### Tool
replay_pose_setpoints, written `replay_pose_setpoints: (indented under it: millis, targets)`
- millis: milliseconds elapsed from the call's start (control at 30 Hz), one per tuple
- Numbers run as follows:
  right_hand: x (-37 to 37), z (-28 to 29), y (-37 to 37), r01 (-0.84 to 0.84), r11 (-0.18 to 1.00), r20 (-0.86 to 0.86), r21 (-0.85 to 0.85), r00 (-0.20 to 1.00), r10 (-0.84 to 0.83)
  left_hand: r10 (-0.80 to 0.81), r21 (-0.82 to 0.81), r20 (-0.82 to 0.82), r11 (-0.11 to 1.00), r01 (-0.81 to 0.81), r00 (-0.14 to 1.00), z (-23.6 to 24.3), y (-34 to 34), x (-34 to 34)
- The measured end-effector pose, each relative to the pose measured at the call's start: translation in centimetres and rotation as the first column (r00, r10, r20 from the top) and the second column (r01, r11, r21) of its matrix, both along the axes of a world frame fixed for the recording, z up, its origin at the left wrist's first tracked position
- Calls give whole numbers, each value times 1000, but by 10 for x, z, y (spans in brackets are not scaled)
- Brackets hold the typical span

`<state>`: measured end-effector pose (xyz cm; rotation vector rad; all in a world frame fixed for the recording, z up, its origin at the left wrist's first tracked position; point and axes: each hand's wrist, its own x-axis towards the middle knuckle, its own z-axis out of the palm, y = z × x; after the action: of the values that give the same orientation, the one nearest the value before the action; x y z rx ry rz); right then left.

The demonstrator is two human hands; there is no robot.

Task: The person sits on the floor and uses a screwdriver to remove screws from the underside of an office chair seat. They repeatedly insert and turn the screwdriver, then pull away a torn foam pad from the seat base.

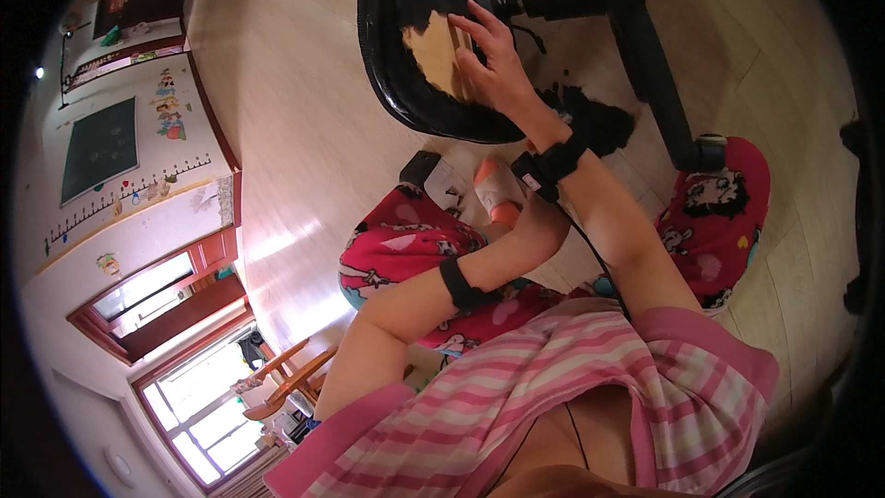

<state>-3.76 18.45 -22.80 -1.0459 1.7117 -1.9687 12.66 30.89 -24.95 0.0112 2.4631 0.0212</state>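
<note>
A black office chair lies tipped over, its padded part (pixel 380 65) facing me. Part of the black cover is gone, baring a pale tan patch (pixel 433 55). My right hand (pixel 493 60) rests at this patch, fingers stretched and apart, the fingertips at the ragged edge of the black cover. Lower down, my left hand (pixel 544 221) is partly hidden beneath my right forearm. Its fingers seem curled around a small orange-and-white object (pixel 499 186), blurred, whose kind I cannot make out. Both wrists wear black straps.
Black scraps (pixel 599 122) lie heaped on the pale wood floor (pixel 286 83) near the chair's base leg (pixel 659 83). My knees in red patterned trousers (pixel 714 221) flank the work. A chalkboard (pixel 101 152), a window (pixel 207 410) and wooden furniture (pixel 290 383) stand left.
</note>
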Motion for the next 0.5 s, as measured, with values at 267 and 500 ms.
replay_pose_setpoints:
  millis: [267,500]
  targets:
    - [-14,-17,-30,90,996,-201,6,976,-87,39,30,300,998,-50,953,31,1,-22]
    - [-36,-15,-40,175,962,-517,210,855,-43,65,63,182,995,-77,981,26,1,-15]
